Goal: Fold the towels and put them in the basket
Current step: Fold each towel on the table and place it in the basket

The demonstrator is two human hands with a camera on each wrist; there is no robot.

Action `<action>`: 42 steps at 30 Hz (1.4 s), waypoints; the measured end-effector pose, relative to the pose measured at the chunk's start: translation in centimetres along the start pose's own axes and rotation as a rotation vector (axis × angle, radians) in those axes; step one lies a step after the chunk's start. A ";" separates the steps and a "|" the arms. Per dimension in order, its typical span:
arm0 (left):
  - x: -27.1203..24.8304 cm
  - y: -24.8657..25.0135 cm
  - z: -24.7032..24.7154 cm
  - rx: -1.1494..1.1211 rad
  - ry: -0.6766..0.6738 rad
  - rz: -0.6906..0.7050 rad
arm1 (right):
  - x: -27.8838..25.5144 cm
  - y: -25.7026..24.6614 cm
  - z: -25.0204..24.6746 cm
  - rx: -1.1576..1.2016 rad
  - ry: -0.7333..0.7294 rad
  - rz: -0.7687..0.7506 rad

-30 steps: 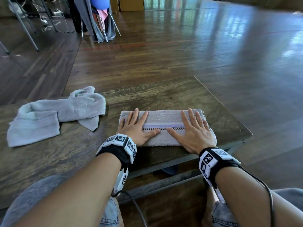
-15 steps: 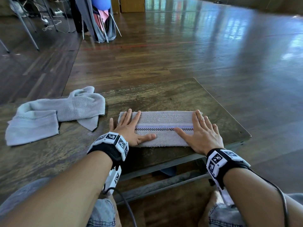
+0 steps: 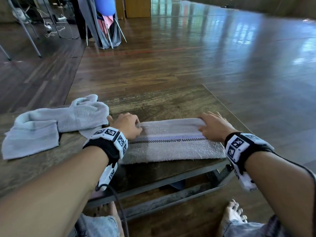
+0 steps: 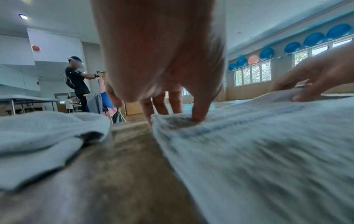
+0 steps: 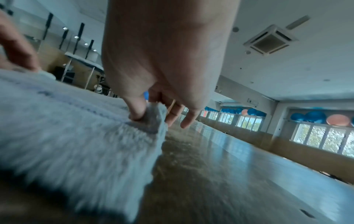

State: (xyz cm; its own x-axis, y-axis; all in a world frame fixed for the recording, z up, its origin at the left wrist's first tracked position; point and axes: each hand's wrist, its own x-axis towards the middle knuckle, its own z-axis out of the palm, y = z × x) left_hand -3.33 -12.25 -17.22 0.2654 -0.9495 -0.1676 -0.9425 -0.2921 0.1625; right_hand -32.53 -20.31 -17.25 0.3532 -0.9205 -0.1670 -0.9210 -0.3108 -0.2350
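A folded pale pink towel with a checkered stripe lies along the near edge of the wooden table. My left hand pinches its far left corner, thumb on top and fingers behind the edge. My right hand pinches the far right corner, thumb pressed into the fold. The same towel fills the right of the left wrist view and, as a blurred towel, the left of the right wrist view. A crumpled light blue towel lies at the left. No basket is in view.
The table's right edge drops to a glossy wooden floor. A chair draped with cloth stands far back. Another person stands at a distance in the left wrist view. My bare feet are under the table.
Both hands slid outward from lying flat on the towel's middle to its far corners, and their fingers curled to pinch the far edge.
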 end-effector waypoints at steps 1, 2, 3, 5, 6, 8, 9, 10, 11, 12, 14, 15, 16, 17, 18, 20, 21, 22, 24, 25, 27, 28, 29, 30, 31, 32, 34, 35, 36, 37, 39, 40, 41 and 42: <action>0.1 -0.2 -0.4 -0.014 -0.017 -0.001 | 0.2 0.1 -0.4 -0.007 0.001 0.003; 0.1 -0.5 -0.9 -0.024 -0.034 0.003 | 0.2 0.1 -0.9 -0.011 -0.010 0.006; 0.0 -0.7 -1.4 -0.037 -0.053 0.018 | 0.2 0.1 -1.3 -0.016 -0.021 0.007; -0.4 -1.1 -2.8 -0.082 -0.099 0.078 | 0.3 0.0 -2.4 -0.012 -0.030 0.004; -0.7 -1.2 -3.6 -0.106 -0.109 0.111 | 0.2 -0.1 -3.1 0.008 -0.025 0.000; -1.4 -1.2 -5.5 -0.149 -0.056 0.158 | 0.0 -0.2 -4.9 0.090 0.007 -0.009; -1.9 -1.2 -6.5 -0.168 0.007 0.175 | -0.2 -0.3 -5.8 0.144 0.049 -0.017; -2.3 -1.1 -7.6 -0.189 0.087 0.192 | -0.5 -0.5 -6.8 0.198 0.115 -0.027; -2.8 -1.0 -8.5 -0.220 0.180 0.211 | -0.8 -0.6 -7.7 0.251 0.208 -0.046; -3.2 -1.0 -9.4 -0.253 0.283 0.229 | -1.1 -0.7 -8.5 0.298 0.318 -0.073; -4.3 -1.1 -10.4 -0.292 0.474 0.256 | -2.2 -0.9 -9.3 0.363 0.511 -0.139; -4.9 -1.2 -10.6 -0.303 0.528 0.272 | -2.8 -0.8 -9.3 0.385 0.567 -0.173; -5.5 -1.3 -10.4 -0.320 0.546 0.292 | -3.3 -0.7 -8.9 0.394 0.591 -0.201; -6.1 -1.4 -9.8 -0.340 0.536 0.315 | -3.9 -0.4 -8.3 0.389 0.588 -0.215; -6.5 -1.6 -8.9 -0.350 0.506 0.330 | -4.4 0.0 -7.3 0.370 0.563 -0.214; -6.9 -2.1 -6.4 -0.273 0.366 0.321 | -5.4 1.0 -4.8 0.307 0.444 -0.209; -7.0 -2.4 -5.2 -0.196 0.245 0.295 | -5.8 1.5 -3.5 0.275 0.349 -0.202; -7.1 -2.7 -4.0 -0.112 0.096 0.259 | -6.4 2.0 -2.3 0.241 0.236 -0.182; -7.3 -2.9 -2.1 0.002 -0.128 0.188 | -7.3 2.8 -0.4 0.164 0.099 -0.099; -7.3 -2.8 -1.4 0.021 -0.125 0.165 | -7.6 2.9 0.2 0.147 0.112 -0.054; -7.2 -1.9 -0.6 0.009 0.099 0.141 | -7.8 2.6 0.6 0.175 0.267 -0.009; -7.0 -1.3 -0.3 -0.001 0.219 0.134 | -7.6 1.9 0.7 0.203 0.350 -0.015; -6.8 -0.5 0.0 -0.014 0.302 0.142 | -7.3 0.9 0.8 0.227 0.401 -0.037; -6.4 0.4 0.3 -0.033 0.354 0.168 | -6.9 -0.4 0.8 0.235 0.411 -0.069; -5.9 1.5 0.7 -0.063 0.373 0.206 | -6.3 -1.8 1.0 0.225 0.386 -0.101; -5.3 2.6 1.2 -0.096 0.363 0.249 | -5.7 -3.4 1.3 0.204 0.342 -0.126; -3.9 4.6 2.4 -0.123 0.284 0.314 | -4.4 -6.5 2.3 0.153 0.264 -0.184; -3.3 5.3 3.1 -0.109 0.233 0.325 | -3.8 -7.8 2.9 0.134 0.234 -0.212; -2.7 5.8 3.8 -0.091 0.173 0.318 | -3.3 -8.7 3.7 0.122 0.200 -0.225; -2.3 6.0 4.5 -0.072 0.100 0.292 | -2.9 -9.0 4.4 0.110 0.151 -0.218; -1.6 5.9 5.6 -0.029 -0.032 0.223 | -2.5 -8.6 6.0 0.064 0.044 -0.165; -1.3 5.6 5.9 -0.002 -0.066 0.192 | -2.2 -8.2 6.5 0.034 0.027 -0.151; -1.2 5.3 6.0 0.016 -0.093 0.175 | -2.1 -7.8 6.8 0.013 0.029 -0.147; -1.1 5.0 5.9 0.016 -0.116 0.166 | -2.0 -7.5 6.9 0.003 0.034 -0.145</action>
State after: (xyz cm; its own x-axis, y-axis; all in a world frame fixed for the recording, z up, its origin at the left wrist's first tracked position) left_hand -9.59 -11.99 -21.98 0.0820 -0.9646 -0.2506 -0.9746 -0.1302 0.1821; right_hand -25.23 -14.48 -21.74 0.4764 -0.8737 -0.0985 -0.8603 -0.4401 -0.2574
